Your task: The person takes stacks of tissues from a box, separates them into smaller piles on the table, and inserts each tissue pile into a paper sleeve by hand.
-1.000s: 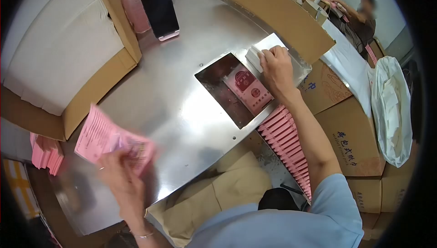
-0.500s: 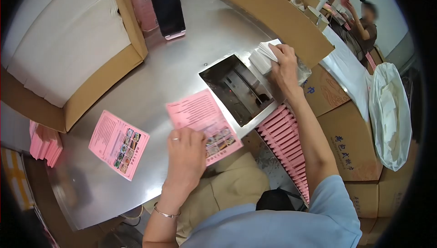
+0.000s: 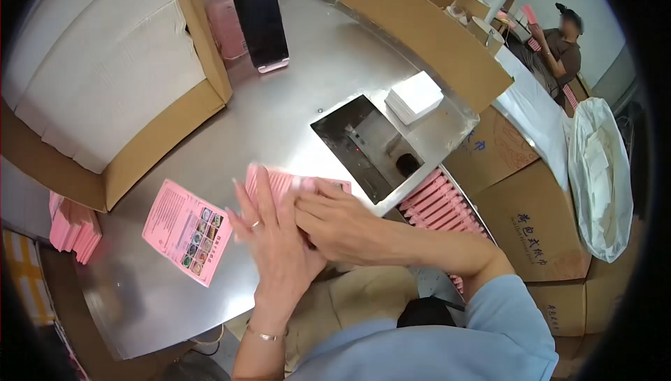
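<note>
A pink printed sheet lies at the table's front edge, mostly hidden beneath both hands. My left hand, with a ring and a bracelet, rests over it with fingers spread. Crossing in from the right, my right hand has its fingers curled against the left hand; whatever is in them is hidden, and the fingertips are blurred. To the left lies a second pink printed sheet. A stack of white paper napkins sits beyond a rectangular opening in the metal table.
A carton of white paper stands at the left, pink packets below it. A phone leans on a stand at the back. Pink packets fill a tray below the right edge. Another person sits at the far right.
My right hand has left the napkin stack and come down to the pink sheet beside my left hand. My left fingers have spread out over the sheet.
</note>
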`<state>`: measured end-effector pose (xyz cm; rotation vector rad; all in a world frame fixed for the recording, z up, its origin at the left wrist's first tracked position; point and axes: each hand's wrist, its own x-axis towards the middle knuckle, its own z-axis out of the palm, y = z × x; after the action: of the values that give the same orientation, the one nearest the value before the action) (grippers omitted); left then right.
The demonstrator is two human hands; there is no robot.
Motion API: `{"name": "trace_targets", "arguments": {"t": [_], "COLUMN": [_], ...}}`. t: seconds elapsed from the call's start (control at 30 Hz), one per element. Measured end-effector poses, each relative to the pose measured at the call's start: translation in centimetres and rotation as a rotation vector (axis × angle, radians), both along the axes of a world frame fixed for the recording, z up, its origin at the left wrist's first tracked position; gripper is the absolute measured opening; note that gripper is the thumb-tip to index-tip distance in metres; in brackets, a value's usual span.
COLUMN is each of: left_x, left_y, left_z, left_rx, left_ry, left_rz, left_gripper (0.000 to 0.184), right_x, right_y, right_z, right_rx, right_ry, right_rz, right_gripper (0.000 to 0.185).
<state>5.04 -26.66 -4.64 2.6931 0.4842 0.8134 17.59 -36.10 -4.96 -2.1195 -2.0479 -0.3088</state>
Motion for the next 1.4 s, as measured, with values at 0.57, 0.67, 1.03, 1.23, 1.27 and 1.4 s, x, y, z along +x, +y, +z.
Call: {"name": "trace_targets", "arguments": {"t": [0.57, 0.67, 1.03, 1.23, 1.27, 1.4], "left_x": [-0.5, -0.3, 0.0, 0.1, 0.1, 0.0], "left_y": [-0.7, -0.4, -0.7, -0.8, -0.8, -0.9], "left_z": [1.7, 0.6, 0.3, 0.1, 0.2, 0.5], "left_rx": [0.08, 0.116, 0.081, 0.081, 0.083, 0.065], "left_ry": [0.261, 0.174, 0.026, 0.044, 0.042, 0.059], "left_rz": [-0.008, -0.083, -0.063, -0.069, -0.068, -0.066], "left_gripper": [0.063, 0.058, 0.051, 0.052, 0.052, 0.051], "right_x": [15.6, 15.2, 16.2, 15.9, 16.3, 16.6], "right_y": [-8.6, -8.6, -8.9, -8.8, -8.8, -8.6], "right_z": [-0.4, -0.2, -0.6, 0.9, 1.2, 1.7], "right_rx": [0.521, 0.522, 0.556, 0.452, 0.418, 0.446], "right_ry": [-0.051, -0.056, -0.038, -0.008, 0.038, 0.215], "right_rz": [-0.651, -0.629, -0.628, -0.643, -0.685, -0.768], "right_gripper": [0.014, 0.013, 0.016, 0.018, 0.021, 0.029]}}
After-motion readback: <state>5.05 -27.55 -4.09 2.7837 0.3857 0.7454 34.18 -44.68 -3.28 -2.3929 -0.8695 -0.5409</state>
